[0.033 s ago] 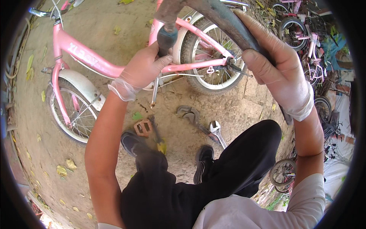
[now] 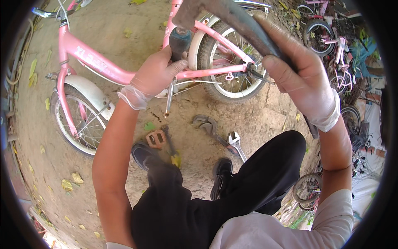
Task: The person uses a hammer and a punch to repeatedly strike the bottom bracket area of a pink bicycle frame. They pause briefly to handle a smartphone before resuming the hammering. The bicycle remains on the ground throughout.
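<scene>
Scuffed dark hammer (image 2: 248,27), long axis diagonal, head up-left beyond the wrapped fingers of the right hand (image 2: 302,74); smooth, rounded dark-blue handle (image 2: 179,42), near-upright, clasped by the left hand (image 2: 153,74).

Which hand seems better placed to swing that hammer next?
Probably the right hand: it grips the handle of the hammer, while the left hand holds a dark-handled tool beneath the hammer's head.
</scene>
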{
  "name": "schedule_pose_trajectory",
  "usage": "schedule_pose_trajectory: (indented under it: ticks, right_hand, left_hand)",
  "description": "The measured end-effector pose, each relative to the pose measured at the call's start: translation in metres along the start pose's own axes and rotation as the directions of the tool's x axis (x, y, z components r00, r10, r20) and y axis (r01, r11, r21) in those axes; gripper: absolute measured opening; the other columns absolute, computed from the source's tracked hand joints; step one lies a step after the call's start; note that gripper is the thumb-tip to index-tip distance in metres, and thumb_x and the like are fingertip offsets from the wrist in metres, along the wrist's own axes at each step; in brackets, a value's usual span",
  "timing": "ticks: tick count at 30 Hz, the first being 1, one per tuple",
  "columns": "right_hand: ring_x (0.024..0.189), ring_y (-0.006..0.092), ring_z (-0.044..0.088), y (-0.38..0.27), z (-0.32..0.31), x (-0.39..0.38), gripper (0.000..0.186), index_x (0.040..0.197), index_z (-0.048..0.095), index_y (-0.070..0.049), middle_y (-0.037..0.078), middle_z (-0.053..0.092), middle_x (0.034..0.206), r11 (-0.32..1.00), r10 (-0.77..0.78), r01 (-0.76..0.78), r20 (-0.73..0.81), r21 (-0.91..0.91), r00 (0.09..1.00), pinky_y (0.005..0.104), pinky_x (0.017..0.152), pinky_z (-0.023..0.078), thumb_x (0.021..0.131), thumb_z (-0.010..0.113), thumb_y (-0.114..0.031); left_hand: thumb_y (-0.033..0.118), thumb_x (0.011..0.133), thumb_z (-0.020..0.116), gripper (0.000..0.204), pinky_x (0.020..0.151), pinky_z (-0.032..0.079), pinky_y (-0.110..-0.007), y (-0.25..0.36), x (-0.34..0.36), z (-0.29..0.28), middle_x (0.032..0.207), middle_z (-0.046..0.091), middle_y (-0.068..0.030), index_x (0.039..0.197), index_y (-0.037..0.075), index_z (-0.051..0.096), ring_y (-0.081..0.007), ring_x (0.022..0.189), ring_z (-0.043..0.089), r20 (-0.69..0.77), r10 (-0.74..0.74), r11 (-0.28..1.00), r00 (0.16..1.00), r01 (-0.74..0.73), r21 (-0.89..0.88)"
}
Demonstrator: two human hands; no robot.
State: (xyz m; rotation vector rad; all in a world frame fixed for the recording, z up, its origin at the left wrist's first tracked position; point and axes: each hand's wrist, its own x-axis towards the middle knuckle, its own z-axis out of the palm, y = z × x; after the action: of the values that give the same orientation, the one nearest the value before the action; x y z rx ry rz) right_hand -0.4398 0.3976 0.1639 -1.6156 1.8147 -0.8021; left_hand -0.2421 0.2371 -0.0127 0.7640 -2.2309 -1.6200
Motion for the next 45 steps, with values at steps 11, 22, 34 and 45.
schedule_pose_trajectory:
  ticks: [11, 22, 34, 45]
  right_hand:
    - [0.057, 0.0006, 0.038, 0.001, -0.008, 0.01, 0.055, 0.149, 0.042, -0.008, -0.008, 0.05, 0.074, 1.0, -0.02, 0.02, -0.004, 0.016, 1.0, 0.0157, 0.052, 0.032, 0.099, 0.06, -0.019]
    - [0.057, 0.0018, 0.04, 0.014, -0.001, -0.011, 0.055, 0.15, 0.04, -0.007, -0.006, 0.049, 0.075, 0.98, 0.167, -0.15, -0.132, 0.128, 0.977, 0.0171, 0.052, 0.035, 0.099, 0.059, -0.017]
    - [0.057, 0.0013, 0.042, 0.021, -0.012, -0.016, 0.053, 0.15, 0.041, -0.008, -0.006, 0.049, 0.072, 0.984, 0.173, -0.164, -0.126, 0.074, 0.977, 0.0162, 0.051, 0.035, 0.1, 0.057, -0.016]
    - [0.054, 0.0018, 0.042, 0.025, -0.01, -0.023, 0.054, 0.15, 0.04, -0.007, -0.005, 0.05, 0.072, 0.948, 0.294, -0.259, -0.198, 0.187, 0.935, 0.0166, 0.048, 0.034, 0.1, 0.057, -0.015]
  left_hand:
    - [0.027, 0.095, 0.063, 0.032, 0.084, 0.049, -0.035, 0.001, 0.004, -0.001, 0.094, 0.067, -0.0112, 0.11, -0.001, 0.061, -0.0208, 0.088, 0.062, 0.003, 0.04, 0.999, 0.999, -0.04, 0.025]
    - [0.03, 0.093, 0.06, 0.038, 0.082, 0.049, -0.04, 0.006, 0.015, 0.001, 0.095, 0.066, -0.0226, 0.113, -0.002, 0.056, -0.0349, 0.089, 0.065, 0.095, 0.042, 0.996, 0.995, -0.05, 0.078]
    - [0.021, 0.094, 0.061, 0.027, 0.087, 0.048, -0.033, 0.014, 0.035, -0.003, 0.098, 0.065, -0.0088, 0.11, 0.0, 0.059, -0.0187, 0.091, 0.061, 0.215, -0.112, 0.99, 0.97, 0.089, 0.111]
    - [0.024, 0.092, 0.063, 0.031, 0.086, 0.048, -0.032, 0.025, 0.038, -0.002, 0.098, 0.066, -0.011, 0.11, -0.001, 0.059, -0.0191, 0.091, 0.061, 0.269, -0.158, 0.98, 0.95, 0.118, 0.16]
